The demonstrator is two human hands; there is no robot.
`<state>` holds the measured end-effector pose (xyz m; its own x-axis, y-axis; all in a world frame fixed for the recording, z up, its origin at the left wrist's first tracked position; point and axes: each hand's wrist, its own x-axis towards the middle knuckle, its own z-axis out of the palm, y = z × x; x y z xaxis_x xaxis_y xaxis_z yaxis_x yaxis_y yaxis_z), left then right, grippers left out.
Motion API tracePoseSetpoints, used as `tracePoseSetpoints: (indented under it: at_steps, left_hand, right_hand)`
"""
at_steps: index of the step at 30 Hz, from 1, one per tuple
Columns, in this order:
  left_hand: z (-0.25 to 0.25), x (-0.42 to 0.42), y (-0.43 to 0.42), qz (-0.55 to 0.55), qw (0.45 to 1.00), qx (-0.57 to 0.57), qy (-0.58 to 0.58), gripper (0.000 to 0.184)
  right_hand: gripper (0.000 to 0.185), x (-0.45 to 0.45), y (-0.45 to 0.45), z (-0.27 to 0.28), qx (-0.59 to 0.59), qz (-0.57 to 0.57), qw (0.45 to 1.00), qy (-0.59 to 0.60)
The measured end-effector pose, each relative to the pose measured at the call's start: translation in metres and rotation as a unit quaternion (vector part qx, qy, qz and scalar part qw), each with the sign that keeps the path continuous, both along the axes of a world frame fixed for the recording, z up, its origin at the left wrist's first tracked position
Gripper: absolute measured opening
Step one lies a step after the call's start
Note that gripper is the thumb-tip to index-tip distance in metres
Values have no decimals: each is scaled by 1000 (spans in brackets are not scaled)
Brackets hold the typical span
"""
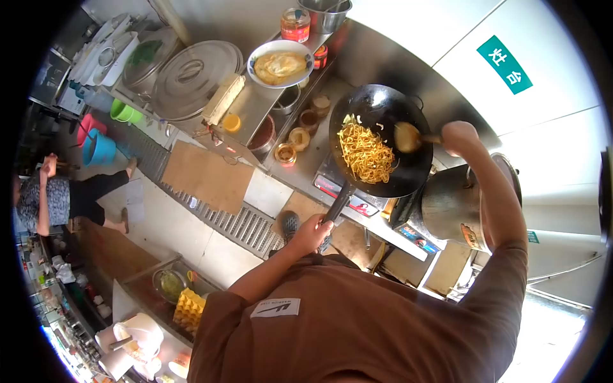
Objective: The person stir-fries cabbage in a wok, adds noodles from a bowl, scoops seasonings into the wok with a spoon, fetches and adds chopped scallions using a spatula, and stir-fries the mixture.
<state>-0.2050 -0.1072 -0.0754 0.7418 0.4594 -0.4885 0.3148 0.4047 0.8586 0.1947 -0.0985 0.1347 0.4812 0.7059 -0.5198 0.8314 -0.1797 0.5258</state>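
A dark wok point(377, 96) sits over the stove, with a heap of browned noodles point(366, 153) on its left side. My left hand point(311, 233) is closed round the end of the wok's black handle point(340, 203). Above the wok's right rim, my right hand point(460, 138) is closed on the handle of a ladle point(407, 137), whose round bowl rests inside the wok, right of the noodles. A few small pale bits lie near the noodles.
A plate with fried egg point(278, 65) stands on the steel shelf, above open seasoning jars point(299, 138). A large pot point(450, 203) is right of the wok. Large lidded pots point(195, 76) stand left. Another person point(57, 201) is at the far left.
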Motion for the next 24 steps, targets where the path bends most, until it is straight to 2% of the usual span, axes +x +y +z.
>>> tracePoseSetpoints:
  at_steps: [1,3,4,5,7,11,13,15,16,17,19,21,22,23,24]
  left_hand:
    - [-1,1,1,7,1000,-12,-13,33]
    - [1,3,6,-12,1000,-12,-3,31]
    - [3,4,7,-11,1000,-5,-4,31]
    - [3,3,5,-12,1000,-1,-2,30]
    - [-7,4,7,-3,1000,1,-17,32]
    - [-11,5,7,-46,998,50,9,35]
    - [-20,3,5,-29,998,61,3,36]
    - [-13,4,6,-26,997,68,2,37]
    - [-9,4,6,-23,997,71,1,37]
    - [-5,3,6,-21,997,71,3,37]
    - [1,4,8,-34,993,115,24,36]
    - [5,4,11,-41,992,115,21,36]
    - [6,3,12,-51,992,113,17,36]
    - [7,2,12,-50,992,113,17,36]
    - [9,3,12,-54,994,98,12,35]
  right_hand:
    - [14,11,-6,4,-48,15,999,-20]
    - [18,7,-3,0,-136,-24,990,2]
    - [25,7,-2,-17,-132,-46,989,43]
    - [25,-2,-1,-36,-105,-46,991,71]
    - [28,-18,-3,-43,58,-82,975,200]
    - [32,-10,-37,-16,111,-90,972,189]
    - [35,14,-53,-13,-118,-114,974,155]
    - [33,-4,-53,-3,-123,-277,910,281]
    - [32,-20,-41,-1,-108,-296,895,316]
    - [30,-30,-35,-12,-68,-351,855,376]
    - [29,-18,-42,-70,82,-417,754,501]
    - [29,-38,-48,-77,163,-493,672,528]
    - [29,-51,-56,-65,165,-532,647,521]
    - [29,-60,-66,-53,164,-531,647,521]
    - [29,-67,-75,-44,112,-528,648,538]
